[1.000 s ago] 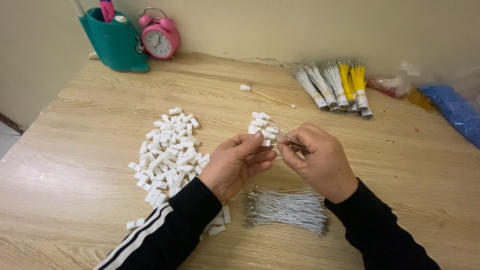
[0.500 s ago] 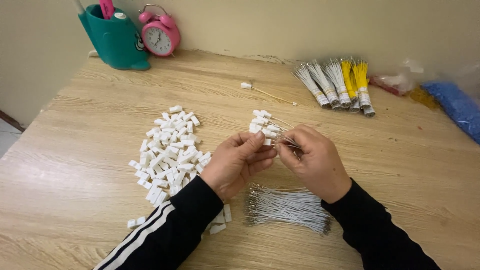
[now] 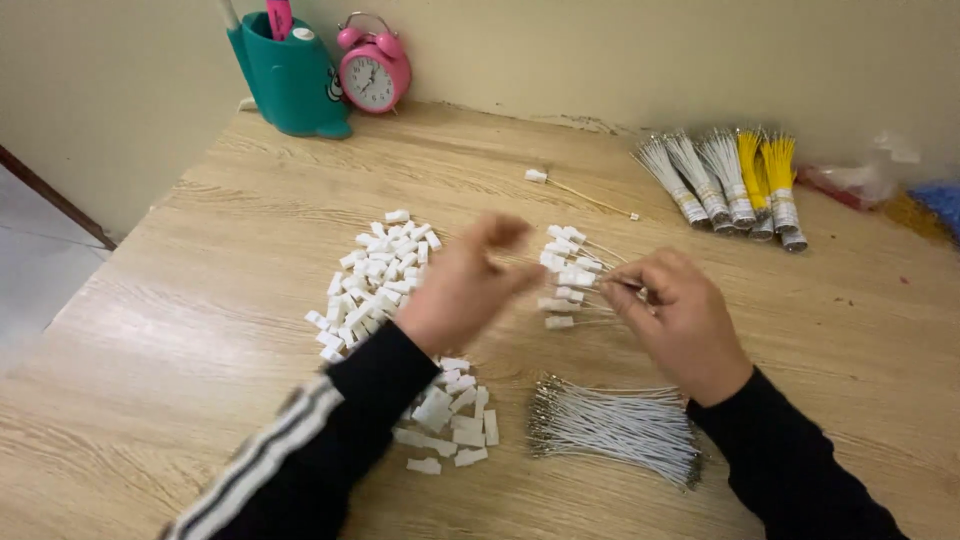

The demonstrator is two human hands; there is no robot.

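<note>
On the wooden tabletop (image 3: 200,300), the right hand (image 3: 680,325) pinches thin white wires (image 3: 590,290), connectors fanning toward nine o'clock of its grip; the blurred left hand (image 3: 465,290) hovers, grip loose, over white connectors (image 3: 375,275).

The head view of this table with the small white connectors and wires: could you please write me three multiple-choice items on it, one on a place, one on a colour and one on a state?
1. Where does the loose bundle of white wires lie?
A. beside the clock
B. on the table in front of the right hand
C. inside the teal holder

2. What colour is the alarm clock?
A. pink
B. blue
C. black

3. What is the left hand like?
A. flat on the table
B. blurred, raised beside the pile of white connectors
C. gripping the clock

Answers:
1 B, the bundle lies on the near part of the table, below that hand.
2 A, its case and bells are pink.
3 B, its outline is smeared.
</note>
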